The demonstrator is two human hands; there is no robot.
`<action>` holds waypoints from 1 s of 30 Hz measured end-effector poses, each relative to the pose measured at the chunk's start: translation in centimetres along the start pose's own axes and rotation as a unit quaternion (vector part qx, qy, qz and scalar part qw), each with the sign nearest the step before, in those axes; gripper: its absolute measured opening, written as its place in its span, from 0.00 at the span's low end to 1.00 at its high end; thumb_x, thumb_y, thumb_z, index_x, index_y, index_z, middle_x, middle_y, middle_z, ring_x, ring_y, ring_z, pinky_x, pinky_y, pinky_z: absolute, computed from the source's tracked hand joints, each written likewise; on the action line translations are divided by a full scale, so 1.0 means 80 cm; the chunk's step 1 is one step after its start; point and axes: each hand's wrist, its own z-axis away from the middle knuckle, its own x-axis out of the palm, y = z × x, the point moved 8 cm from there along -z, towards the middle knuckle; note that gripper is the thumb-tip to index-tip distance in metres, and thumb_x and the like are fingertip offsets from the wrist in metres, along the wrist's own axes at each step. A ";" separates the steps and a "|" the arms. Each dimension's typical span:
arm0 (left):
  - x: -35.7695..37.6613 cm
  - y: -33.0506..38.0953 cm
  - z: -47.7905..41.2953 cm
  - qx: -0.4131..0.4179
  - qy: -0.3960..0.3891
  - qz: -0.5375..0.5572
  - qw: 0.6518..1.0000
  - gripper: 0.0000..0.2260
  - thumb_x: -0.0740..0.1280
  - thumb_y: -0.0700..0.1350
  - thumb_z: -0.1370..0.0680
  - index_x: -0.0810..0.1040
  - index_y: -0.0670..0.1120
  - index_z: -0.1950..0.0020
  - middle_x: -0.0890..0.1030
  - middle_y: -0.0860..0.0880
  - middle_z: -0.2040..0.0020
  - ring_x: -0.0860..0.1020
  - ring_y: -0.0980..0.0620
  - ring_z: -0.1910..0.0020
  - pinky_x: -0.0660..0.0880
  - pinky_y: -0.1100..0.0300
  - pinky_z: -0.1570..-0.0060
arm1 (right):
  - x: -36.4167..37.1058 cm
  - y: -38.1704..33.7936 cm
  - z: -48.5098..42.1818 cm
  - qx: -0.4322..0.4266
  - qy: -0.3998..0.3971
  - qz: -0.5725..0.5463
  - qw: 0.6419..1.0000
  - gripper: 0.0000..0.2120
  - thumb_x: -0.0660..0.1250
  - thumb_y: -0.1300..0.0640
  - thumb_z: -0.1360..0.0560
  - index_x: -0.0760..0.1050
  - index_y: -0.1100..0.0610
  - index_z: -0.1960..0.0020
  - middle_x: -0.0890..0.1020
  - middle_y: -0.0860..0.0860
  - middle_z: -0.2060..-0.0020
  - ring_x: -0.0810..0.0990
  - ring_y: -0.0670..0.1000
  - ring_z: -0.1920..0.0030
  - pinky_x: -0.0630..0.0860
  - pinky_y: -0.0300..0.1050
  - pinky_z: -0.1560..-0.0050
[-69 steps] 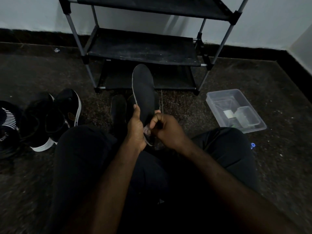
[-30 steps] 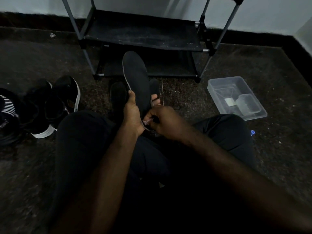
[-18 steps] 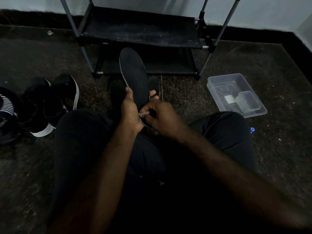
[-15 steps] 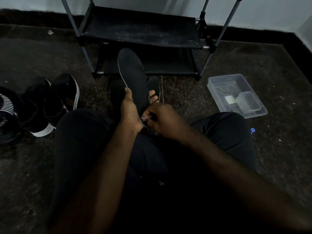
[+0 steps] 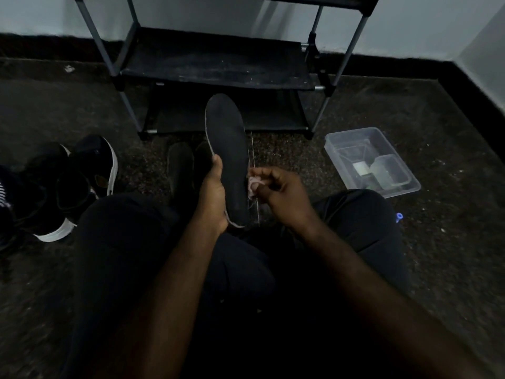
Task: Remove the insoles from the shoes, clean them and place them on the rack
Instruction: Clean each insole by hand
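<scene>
Dark speckled floor [image 5: 410, 255], with black tiered rack [image 5: 218, 64] against pale wall. Held upright in front of rack's lowest shelf, above the lap: insole [image 5: 228, 149], black, matte, long, rounded at toe, with thin pale rim along left side and heel. Lower half gripped by left hand [image 5: 213, 198], fingers wrapped behind, thumb up along left edge. At insole's right edge: right hand [image 5: 284, 198], fingers curled, pinching small pale cloth [image 5: 252, 184]. On floor at left: black shoes [image 5: 82, 181] with white soles. Near rack's front-right leg: clear plastic container [image 5: 349, 132].
</scene>
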 end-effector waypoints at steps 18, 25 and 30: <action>0.036 0.003 -0.017 0.097 0.011 -0.267 0.959 0.13 0.68 0.34 0.24 0.79 0.49 0.43 0.84 0.46 0.47 0.82 0.46 0.46 0.79 0.51 0.45 | -0.046 0.013 -0.021 0.062 0.005 -0.090 0.994 0.16 0.70 0.72 0.28 0.77 0.61 0.43 0.83 0.52 0.57 0.82 0.41 0.61 0.79 0.36 0.60; 0.095 -0.022 -0.066 0.067 0.004 -0.297 0.953 0.17 0.71 0.34 0.27 0.78 0.42 0.39 0.84 0.43 0.46 0.82 0.43 0.48 0.78 0.43 0.43 | -0.117 0.020 -0.042 0.087 0.104 -0.158 0.978 0.08 0.66 0.67 0.23 0.74 0.61 0.45 0.81 0.57 0.58 0.79 0.51 0.66 0.79 0.41 0.67; 0.147 -0.044 -0.101 0.058 -0.021 -0.319 0.946 0.18 0.72 0.34 0.28 0.77 0.41 0.38 0.83 0.42 0.45 0.82 0.43 0.48 0.79 0.50 0.47 | -0.171 0.038 -0.053 0.106 0.171 -0.172 0.964 0.04 0.66 0.66 0.23 0.74 0.61 0.49 0.80 0.54 0.64 0.79 0.52 0.66 0.80 0.46 0.63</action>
